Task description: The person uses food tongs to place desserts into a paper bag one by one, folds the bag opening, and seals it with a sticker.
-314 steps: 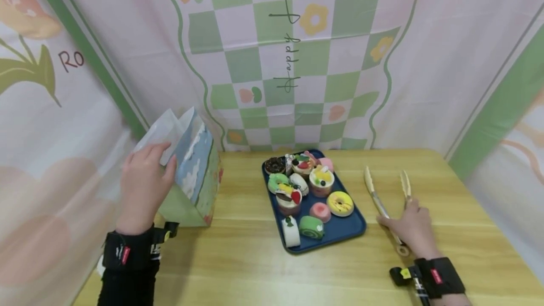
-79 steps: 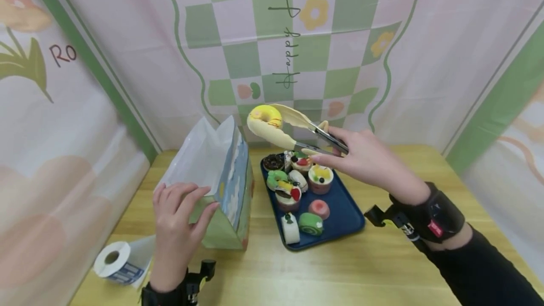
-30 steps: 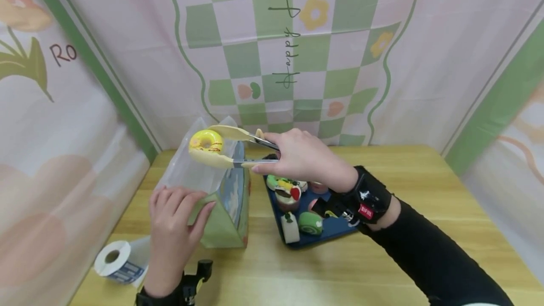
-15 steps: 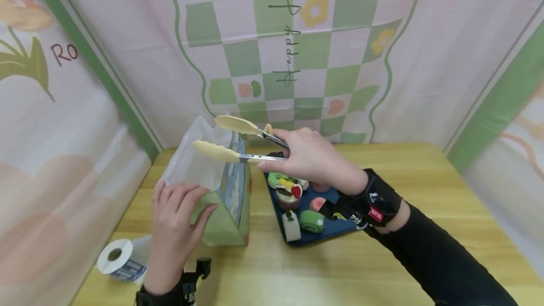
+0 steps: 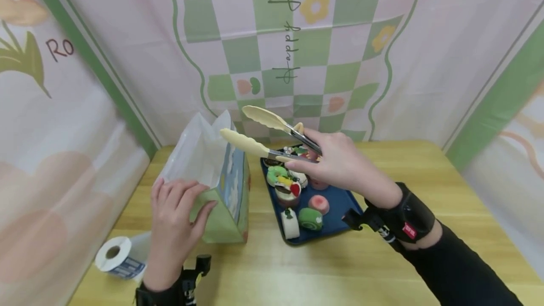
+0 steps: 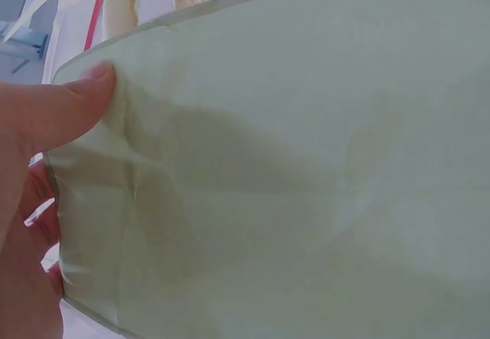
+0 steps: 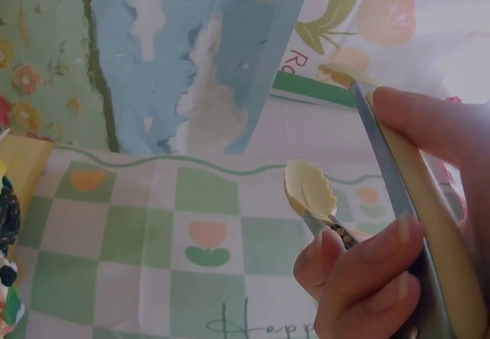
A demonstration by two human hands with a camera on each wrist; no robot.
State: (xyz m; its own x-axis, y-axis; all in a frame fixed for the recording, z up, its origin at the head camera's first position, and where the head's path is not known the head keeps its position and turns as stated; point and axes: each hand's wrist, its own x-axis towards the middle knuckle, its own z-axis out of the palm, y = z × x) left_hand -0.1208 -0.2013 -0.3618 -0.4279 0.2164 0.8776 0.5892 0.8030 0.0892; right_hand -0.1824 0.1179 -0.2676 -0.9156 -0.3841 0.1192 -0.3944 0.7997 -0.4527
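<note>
Tongs (image 5: 255,146), spread and empty, are gripped by right hand (image 5: 340,159); paper bag (image 5: 221,223) at eight o'clock, pinched by left hand (image 5: 176,211), might tip if tongs catch it

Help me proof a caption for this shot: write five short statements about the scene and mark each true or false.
1. The right hand holds the tongs. True.
2. The tongs grip a yellow donut. False: nothing is between their tips, which stand apart.
3. The left hand holds the bag. True.
4. The white roll stands on the tray. False: the white roll is on the table.
5. A green cake lies on the blue tray. True.
</note>
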